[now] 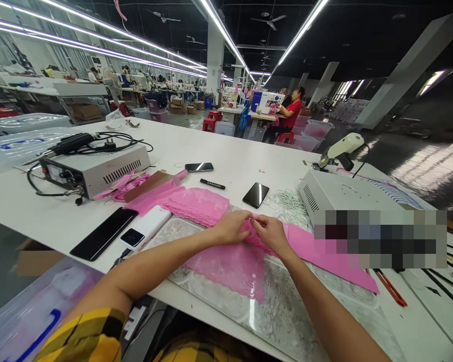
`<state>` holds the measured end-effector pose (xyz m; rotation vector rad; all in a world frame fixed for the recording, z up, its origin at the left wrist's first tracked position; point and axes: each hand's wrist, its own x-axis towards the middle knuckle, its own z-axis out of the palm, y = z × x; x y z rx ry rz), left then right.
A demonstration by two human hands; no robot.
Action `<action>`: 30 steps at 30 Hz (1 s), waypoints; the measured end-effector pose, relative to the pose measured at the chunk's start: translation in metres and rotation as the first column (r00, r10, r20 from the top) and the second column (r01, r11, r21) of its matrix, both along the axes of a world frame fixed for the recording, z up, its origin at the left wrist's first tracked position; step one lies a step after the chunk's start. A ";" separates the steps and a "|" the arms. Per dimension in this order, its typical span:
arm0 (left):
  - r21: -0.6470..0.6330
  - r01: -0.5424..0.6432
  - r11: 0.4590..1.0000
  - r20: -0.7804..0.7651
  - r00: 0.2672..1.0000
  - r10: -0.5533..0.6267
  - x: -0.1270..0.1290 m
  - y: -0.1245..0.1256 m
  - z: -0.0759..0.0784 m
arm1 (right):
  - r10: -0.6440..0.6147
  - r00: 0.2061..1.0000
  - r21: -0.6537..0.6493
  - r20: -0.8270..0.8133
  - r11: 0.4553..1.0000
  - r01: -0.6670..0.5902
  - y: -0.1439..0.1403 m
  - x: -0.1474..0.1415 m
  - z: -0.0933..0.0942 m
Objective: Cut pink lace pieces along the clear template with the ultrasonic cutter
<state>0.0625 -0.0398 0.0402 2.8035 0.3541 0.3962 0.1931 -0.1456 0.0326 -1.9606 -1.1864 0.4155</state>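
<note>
Both hands meet over a sheer pink lace fabric (230, 269), which hangs toward me across a grey marbled board (279, 301). My left hand (232, 226) has its fingers bent on the upper edge of the lace. Close beside it, my right hand (272, 234) pinches the same edge between thumb and fingertips. The exact grip is partly hidden by the fingers. Behind my left hand lies a stack of pink lace pieces (200, 203) with scalloped edges. A flat pink strip (328, 254) extends to the right from under my right hand.
Phones (255, 194) and a black marker (212, 184) lie beyond the lace. A black tablet-like slab (103, 234) and a white power bank (147, 229) sit left. Metal boxes stand left (113, 168) and right (343, 193). Pale elastic cord (292, 203) lies by the right box. Someone sits at a distant sewing machine.
</note>
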 end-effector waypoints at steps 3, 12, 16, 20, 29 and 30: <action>0.002 -0.077 0.997 -0.051 0.996 0.077 0.003 0.009 -0.012 | -0.029 0.998 0.004 -0.053 1.000 0.029 -0.005 0.004 0.002; 0.059 -0.188 0.980 -0.019 0.982 0.190 -0.008 -0.002 -0.002 | -0.142 0.953 0.106 -0.269 0.979 0.176 -0.016 0.022 0.008; 0.028 -0.176 0.984 -0.010 0.984 0.177 0.006 -0.038 -0.004 | -0.171 0.937 0.209 -0.304 0.948 0.240 -0.015 0.016 0.013; -0.003 -0.241 0.971 -0.026 0.970 0.240 0.036 -0.054 -0.009 | -0.250 0.915 0.308 -0.317 0.885 0.349 -0.029 0.017 0.028; 0.098 -0.001 0.995 0.017 1.000 -0.001 0.058 -0.087 -0.008 | -0.656 0.695 0.285 -0.295 0.634 0.719 -0.163 0.039 0.033; 0.122 0.068 0.990 0.017 0.997 -0.070 0.054 -0.094 -0.009 | -0.696 0.661 0.248 -0.281 0.612 0.751 -0.182 0.039 0.025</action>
